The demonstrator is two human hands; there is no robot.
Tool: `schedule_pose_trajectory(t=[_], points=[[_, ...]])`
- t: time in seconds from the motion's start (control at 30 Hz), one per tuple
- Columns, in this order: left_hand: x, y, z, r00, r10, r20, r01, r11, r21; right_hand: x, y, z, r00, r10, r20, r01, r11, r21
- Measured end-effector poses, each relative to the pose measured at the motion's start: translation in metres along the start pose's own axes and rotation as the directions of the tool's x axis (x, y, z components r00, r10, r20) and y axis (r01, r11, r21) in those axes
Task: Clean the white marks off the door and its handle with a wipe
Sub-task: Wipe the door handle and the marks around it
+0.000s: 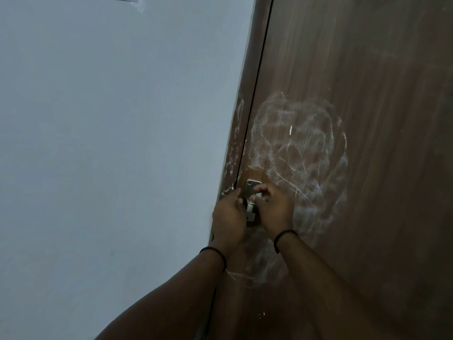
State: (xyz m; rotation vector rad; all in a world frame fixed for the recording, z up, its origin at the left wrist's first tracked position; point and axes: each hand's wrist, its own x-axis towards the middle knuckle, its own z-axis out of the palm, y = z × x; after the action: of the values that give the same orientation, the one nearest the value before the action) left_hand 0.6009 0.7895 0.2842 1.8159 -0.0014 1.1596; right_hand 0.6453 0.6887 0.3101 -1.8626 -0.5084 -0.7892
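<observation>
The brown wooden door [355,94] carries wide white swirl marks [301,148] above and to the right of its handle, and fainter ones [264,266] below it. The metal door handle [252,190] sits at the door's left edge, with its lower part showing between my hands. My left hand [229,214] is curled around the handle from the left, fingers hidden. My right hand [275,207] pinches a small white wipe [257,196] against the handle plate. Both wrists wear dark bands.
The brown door frame [235,143] left of the dark gap has white streaks and flecks. A plain pale wall [110,143] fills the left half of the view. A few white specks [262,314] dot the lower door.
</observation>
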Motion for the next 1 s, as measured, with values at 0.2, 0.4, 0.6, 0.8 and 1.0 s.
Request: schedule_pose_trajectory(t=[0.2, 0.4, 0.6, 0.8, 1.0], points=[[-0.003, 0.004, 0.001, 0.993, -0.031, 0.116, 0.053, 0.980, -0.194, 0.007, 0.002, 0.005, 0.987, -0.088, 0.135, 0.115, 0.971, -0.208], [-0.004, 0.008, 0.003, 0.988, -0.126, 0.093, 0.141, 0.975, -0.173, 0.007, 0.009, -0.010, 0.978, -0.083, 0.193, 0.122, 0.971, -0.204], [-0.009, 0.010, 0.012, 0.993, -0.119, -0.012, 0.115, 0.975, -0.191, 0.003, 0.004, -0.014, 0.988, -0.013, 0.153, 0.017, 1.000, -0.024], [-0.010, 0.012, 0.006, 1.000, -0.012, 0.027, 0.015, 0.996, -0.093, 0.008, -0.001, -0.010, 0.996, 0.086, 0.032, -0.072, 0.947, -0.312], [-0.003, 0.024, 0.003, 0.999, -0.017, 0.040, 0.018, 1.000, -0.022, 0.015, -0.005, -0.011, 0.981, 0.166, 0.104, -0.137, 0.960, -0.244]])
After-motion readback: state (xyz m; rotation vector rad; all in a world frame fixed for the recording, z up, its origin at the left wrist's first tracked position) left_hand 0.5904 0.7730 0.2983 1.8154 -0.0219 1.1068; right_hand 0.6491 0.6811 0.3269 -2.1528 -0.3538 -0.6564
